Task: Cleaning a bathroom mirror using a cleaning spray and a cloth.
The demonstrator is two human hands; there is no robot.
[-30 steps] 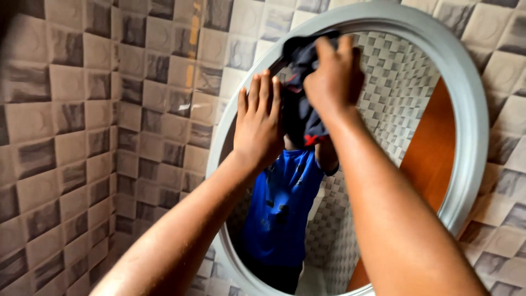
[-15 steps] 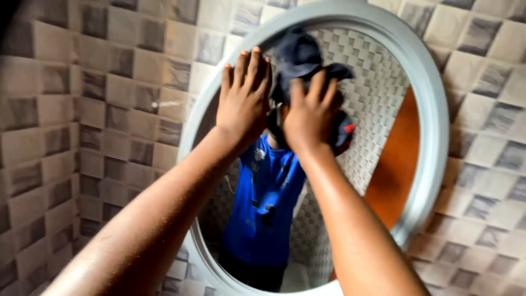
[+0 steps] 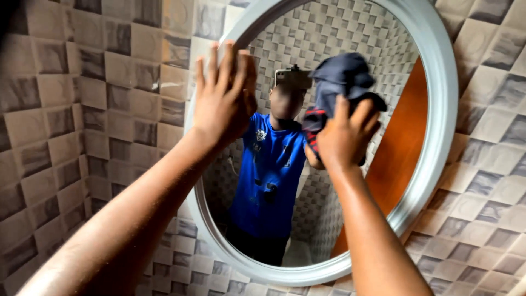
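A round mirror point(image 3: 378, 71) in a pale grey frame point(image 3: 446, 109) hangs on the tiled wall. My right hand point(image 3: 345, 137) presses a dark blue cloth point(image 3: 342, 74) with a red edge against the glass, right of centre. My left hand point(image 3: 224, 96) lies flat, fingers together, on the mirror's upper left edge and frame. The glass reflects a person in a blue shirt point(image 3: 268, 175), the reflected arms and cloth partly hidden behind my hands.
Brown and beige checked tiles point(image 3: 82, 109) cover the wall all around the mirror. An orange-brown door point(image 3: 400, 148) and more tiles show as reflections on the mirror's right side.
My right hand has slid the cloth from the mirror's top centre down and to the right. My left hand has stayed flat near the upper left edge.
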